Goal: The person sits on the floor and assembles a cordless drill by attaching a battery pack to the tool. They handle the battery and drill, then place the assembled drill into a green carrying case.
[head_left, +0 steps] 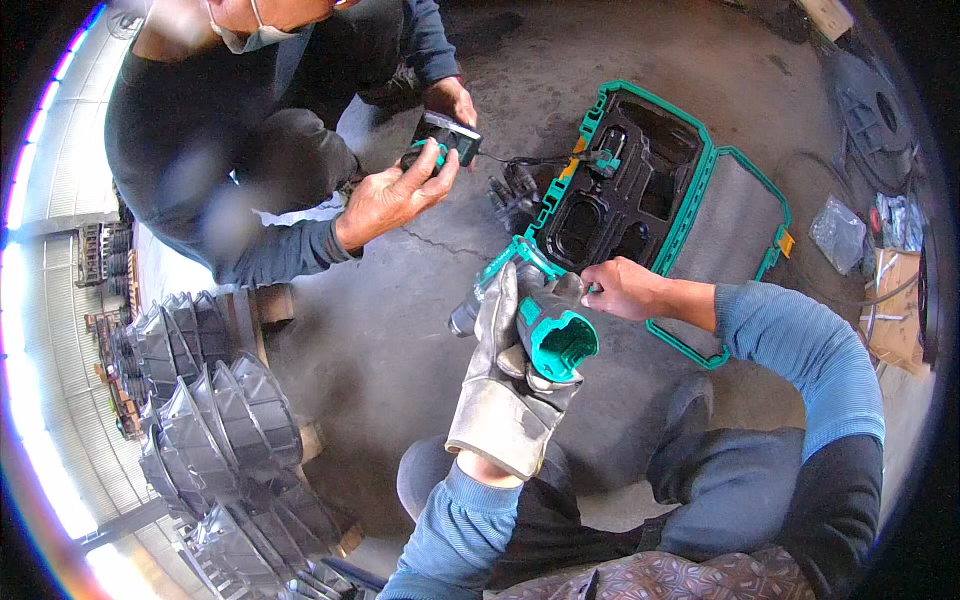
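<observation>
My left hand (505, 385), in a pale work glove, is wrapped round a green and black cordless power tool (543, 322). The hollow battery socket at the end of its grip faces me. The front of the tool points away to the left, partly covered by the glove. My right hand (628, 289) is bare and closed at the tool's right side, its fingertips pinched by a small green bit that I cannot make out. Across from me, a co-worker holds a black and green block (440, 142), perhaps a battery or charger, in both hands.
An open green tool case (690, 200) with a black moulded insert lies on the concrete floor ahead. A dark cable (525, 160) runs from the co-worker's block toward it. Stacked dark ribbed parts (225, 425) stand at left. Plastic bags (840, 235) and cardboard (893, 310) lie at right.
</observation>
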The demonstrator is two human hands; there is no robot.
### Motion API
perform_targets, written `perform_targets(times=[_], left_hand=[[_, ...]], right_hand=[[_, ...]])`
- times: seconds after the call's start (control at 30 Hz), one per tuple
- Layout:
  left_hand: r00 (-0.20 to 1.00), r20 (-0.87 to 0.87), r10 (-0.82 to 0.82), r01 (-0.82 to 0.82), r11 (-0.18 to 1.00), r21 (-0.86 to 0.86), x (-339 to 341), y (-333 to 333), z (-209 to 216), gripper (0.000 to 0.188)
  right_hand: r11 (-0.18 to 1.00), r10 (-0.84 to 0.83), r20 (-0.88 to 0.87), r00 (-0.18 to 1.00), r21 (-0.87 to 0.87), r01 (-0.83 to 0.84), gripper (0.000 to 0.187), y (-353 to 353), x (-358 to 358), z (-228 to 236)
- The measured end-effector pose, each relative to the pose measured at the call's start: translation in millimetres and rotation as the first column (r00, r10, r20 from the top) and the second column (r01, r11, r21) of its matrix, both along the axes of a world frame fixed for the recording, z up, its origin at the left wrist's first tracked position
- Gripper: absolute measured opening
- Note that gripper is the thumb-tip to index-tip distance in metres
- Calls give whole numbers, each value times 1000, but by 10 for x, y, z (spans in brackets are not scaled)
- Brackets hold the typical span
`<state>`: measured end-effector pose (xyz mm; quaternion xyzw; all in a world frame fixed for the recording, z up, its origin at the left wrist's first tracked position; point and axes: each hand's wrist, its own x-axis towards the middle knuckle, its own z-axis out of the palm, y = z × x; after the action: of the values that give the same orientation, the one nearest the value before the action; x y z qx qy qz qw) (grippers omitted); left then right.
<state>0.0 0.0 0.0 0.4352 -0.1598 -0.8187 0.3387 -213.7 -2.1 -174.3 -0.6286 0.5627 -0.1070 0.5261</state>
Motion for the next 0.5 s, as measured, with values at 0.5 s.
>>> perform_targets(times=[0.5], left_hand=[[952,301,-59,133,964,-231,-1,-33,39,92]], right_hand=[[994,-53,-39,998,-93,50,21,69,-124,-141]])
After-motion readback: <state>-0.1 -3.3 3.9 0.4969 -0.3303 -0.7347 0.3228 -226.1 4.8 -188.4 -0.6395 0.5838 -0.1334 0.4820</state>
